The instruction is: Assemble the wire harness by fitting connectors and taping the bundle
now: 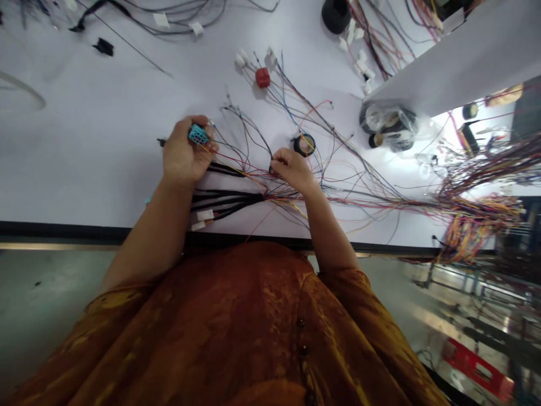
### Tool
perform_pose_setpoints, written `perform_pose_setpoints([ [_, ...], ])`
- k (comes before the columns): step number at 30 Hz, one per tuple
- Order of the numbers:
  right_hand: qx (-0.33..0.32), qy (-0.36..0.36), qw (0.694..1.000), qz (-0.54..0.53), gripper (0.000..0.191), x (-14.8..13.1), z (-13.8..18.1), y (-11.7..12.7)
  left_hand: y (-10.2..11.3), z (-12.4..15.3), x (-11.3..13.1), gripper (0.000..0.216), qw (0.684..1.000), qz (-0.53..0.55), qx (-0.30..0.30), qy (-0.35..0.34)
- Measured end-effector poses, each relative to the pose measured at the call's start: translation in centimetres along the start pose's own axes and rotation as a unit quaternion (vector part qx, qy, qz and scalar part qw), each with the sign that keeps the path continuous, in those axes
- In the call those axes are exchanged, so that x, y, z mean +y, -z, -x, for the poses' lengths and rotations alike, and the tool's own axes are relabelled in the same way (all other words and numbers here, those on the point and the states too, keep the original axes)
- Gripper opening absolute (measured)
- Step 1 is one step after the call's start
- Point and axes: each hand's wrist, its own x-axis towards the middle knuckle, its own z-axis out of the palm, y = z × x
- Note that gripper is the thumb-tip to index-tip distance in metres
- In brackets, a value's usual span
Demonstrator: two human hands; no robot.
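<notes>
My left hand (185, 153) is closed round a small blue connector (198, 134), holding it just above the white table (93, 141). Thin coloured wires run from the connector to the right. My right hand (291, 168) is pinched on one of those thin wires (253, 169) in the middle of the loose harness. Below both hands a bundle of black sleeved cables (228, 202) with white tags lies near the table's front edge. A red connector (262, 77) with white plugs beside it lies farther back.
A roll of black tape (304, 145) sits just beyond my right hand. Bagged tape rolls (389, 124) lie at the right, under a raised white shelf (456, 62). A thick mass of coloured wires (473, 208) spills off the right edge. More cables and connectors lie along the far side.
</notes>
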Motion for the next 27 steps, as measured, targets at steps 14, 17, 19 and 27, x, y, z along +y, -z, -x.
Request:
perform_pose_setpoints([
  [14, 0.029, -0.092, 0.971, -0.221, 0.017, 1.3, -0.4, 0.3, 0.4, 0.1, -0.1, 0.015, 0.999, -0.027, -0.026, -0.020],
  [17, 0.120, -0.092, 0.964, -0.219, 0.022, 1.5, -0.3, -0.4, 0.6, 0.1, -0.2, 0.016, 0.998, -0.038, -0.043, -0.022],
  [19, 0.136, -0.079, 0.968, -0.194, 0.021, 1.5, -0.3, -0.7, 0.5, 0.1, -0.2, 0.017, 0.999, -0.038, -0.024, -0.026],
  [27, 0.025, 0.028, 0.993, 0.112, 0.006, -0.9, -0.4, -1.3, 0.3, -0.1, -0.3, 0.020, 0.999, -0.044, 0.003, -0.027],
])
